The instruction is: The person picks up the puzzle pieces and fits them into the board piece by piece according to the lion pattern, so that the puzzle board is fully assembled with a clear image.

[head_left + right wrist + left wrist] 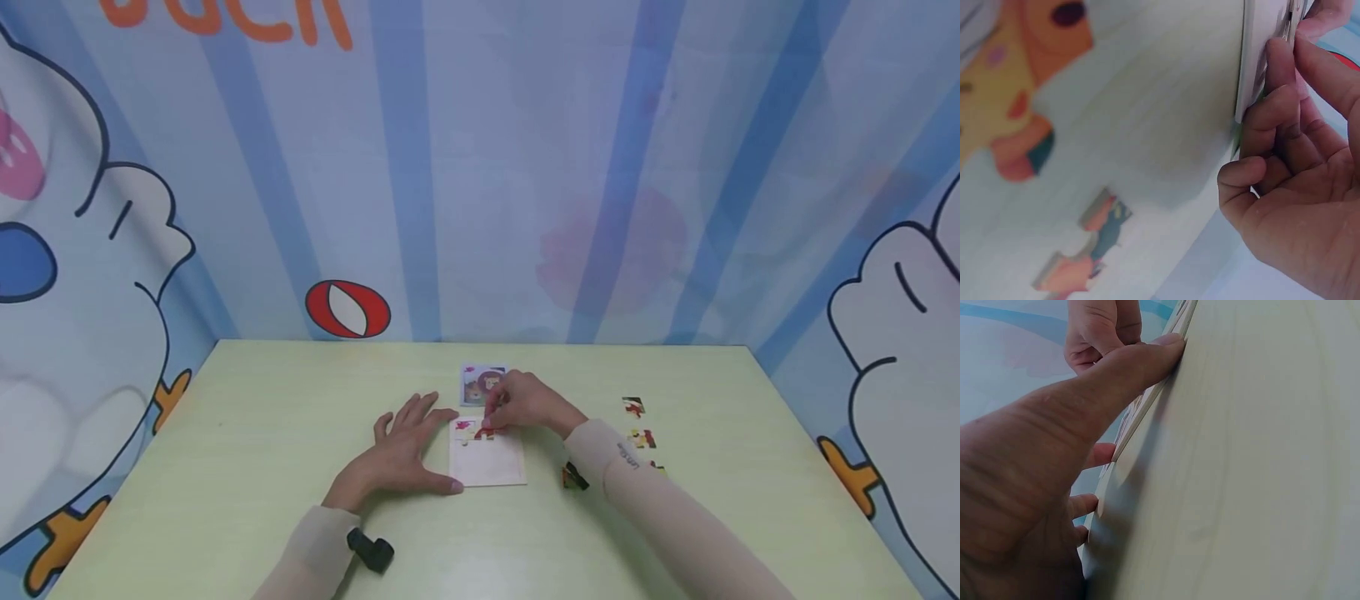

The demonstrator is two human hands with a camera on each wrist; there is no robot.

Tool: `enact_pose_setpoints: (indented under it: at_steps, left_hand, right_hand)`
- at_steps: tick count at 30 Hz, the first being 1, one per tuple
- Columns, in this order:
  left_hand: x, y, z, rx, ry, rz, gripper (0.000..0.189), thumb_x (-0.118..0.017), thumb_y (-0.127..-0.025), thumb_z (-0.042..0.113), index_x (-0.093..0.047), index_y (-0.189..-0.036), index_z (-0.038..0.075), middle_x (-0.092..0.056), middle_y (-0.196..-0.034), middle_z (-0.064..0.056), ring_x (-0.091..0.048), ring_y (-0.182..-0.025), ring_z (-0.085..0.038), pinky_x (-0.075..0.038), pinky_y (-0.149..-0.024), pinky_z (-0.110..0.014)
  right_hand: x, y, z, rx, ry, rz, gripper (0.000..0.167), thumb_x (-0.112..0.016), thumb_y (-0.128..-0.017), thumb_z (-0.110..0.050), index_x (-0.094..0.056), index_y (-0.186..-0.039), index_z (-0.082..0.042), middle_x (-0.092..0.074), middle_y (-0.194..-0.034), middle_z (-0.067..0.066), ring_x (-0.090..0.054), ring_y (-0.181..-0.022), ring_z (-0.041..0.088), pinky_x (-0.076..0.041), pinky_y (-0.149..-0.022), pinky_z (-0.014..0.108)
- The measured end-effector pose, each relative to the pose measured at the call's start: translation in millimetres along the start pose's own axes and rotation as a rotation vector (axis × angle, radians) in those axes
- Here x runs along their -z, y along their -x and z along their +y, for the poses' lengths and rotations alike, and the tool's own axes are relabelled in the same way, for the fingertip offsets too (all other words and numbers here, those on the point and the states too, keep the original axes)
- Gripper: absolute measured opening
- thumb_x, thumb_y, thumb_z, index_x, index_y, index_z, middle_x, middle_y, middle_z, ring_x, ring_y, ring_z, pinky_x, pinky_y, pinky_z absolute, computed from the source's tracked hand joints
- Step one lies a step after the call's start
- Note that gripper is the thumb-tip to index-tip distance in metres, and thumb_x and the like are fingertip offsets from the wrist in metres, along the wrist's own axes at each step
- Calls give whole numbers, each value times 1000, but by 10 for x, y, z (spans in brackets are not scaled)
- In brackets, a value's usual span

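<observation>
A pale square puzzle board (489, 464) lies on the table with a few pieces along its top edge. My left hand (405, 454) is spread at its left side, thumb touching the lower left corner and index finger the upper left one. My right hand (528, 402) pinches a small red-and-white jigsaw piece (486, 433) over the board's top row; fingers partly hide it. Just behind the board, a picture card (474, 385) is partly covered by that hand. In the right wrist view, the right hand (1297, 150) has its fingers curled at the board's edge (1254, 56).
Loose jigsaw pieces lie to the right: one at the back (633, 407), a yellow-and-red one (642, 438), a dark one (574, 477) by the right forearm, and another partly behind the sleeve. A patterned cloth (487, 167) hangs behind the light table (300, 417).
</observation>
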State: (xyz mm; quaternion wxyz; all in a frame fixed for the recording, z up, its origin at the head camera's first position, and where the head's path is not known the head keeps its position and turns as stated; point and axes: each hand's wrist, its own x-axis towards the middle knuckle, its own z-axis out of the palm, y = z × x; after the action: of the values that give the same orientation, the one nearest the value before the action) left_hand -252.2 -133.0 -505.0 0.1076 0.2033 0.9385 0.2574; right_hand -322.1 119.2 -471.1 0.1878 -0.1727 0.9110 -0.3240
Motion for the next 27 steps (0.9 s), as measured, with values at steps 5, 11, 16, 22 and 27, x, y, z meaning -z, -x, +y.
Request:
enact_pose_setpoints:
  at_steps: [5, 11, 16, 22, 27]
  left_hand:
    - [4, 4, -10, -7, -7, 3, 103, -90, -74, 64, -46, -160, 30, -19, -181, -9, -9, -170, -41, -10, -126, -80]
    - [5, 2, -2, -8, -8, -3, 103, -90, -74, 64, -46, -160, 31, -18, -181, -9, -9, -170, -40, -11, -126, -79]
    - [7, -5, 2, -4, -10, -9, 103, -90, -74, 64, -45, -160, 32, -18, -182, -9, -8, -170, -40, -10, -127, -79]
    - [1, -4, 2, -2, -2, -5, 103, -90, -74, 64, -46, -160, 31, -18, -182, -9, -7, -170, -40, -9, -127, -79]
    - [3, -2, 6, 1, 4, -1, 103, -91, -74, 63, -46, -160, 31, -18, -182, -9, -7, -170, -40, -9, -127, -78]
  right_hand:
    - [-16, 1, -65, -20, 77, 28, 15, -89, -90, -21, -78, -81, -18, -67, -80, 0, -55, -74, 15, -44, -66, 26]
    - [-55, 0, -67, -27, 111, 43, 16, -88, -90, -22, -75, -81, -20, -65, -80, 0, -53, -72, 15, -43, -64, 26]
    - [-49, 24, -71, -9, 106, 55, 17, -89, -90, -22, -75, -80, -19, -64, -77, 0, -52, -69, 15, -42, -63, 26]
    - [1, 63, -42, -7, 75, 62, 14, -86, -92, -24, -77, -83, -19, -67, -83, 1, -54, -72, 15, -44, -64, 27]
    - [171, 133, 60, 15, 47, 97, 11, -82, -96, -28, -79, -90, -19, -72, -85, 1, -59, -67, 16, -48, -62, 29]
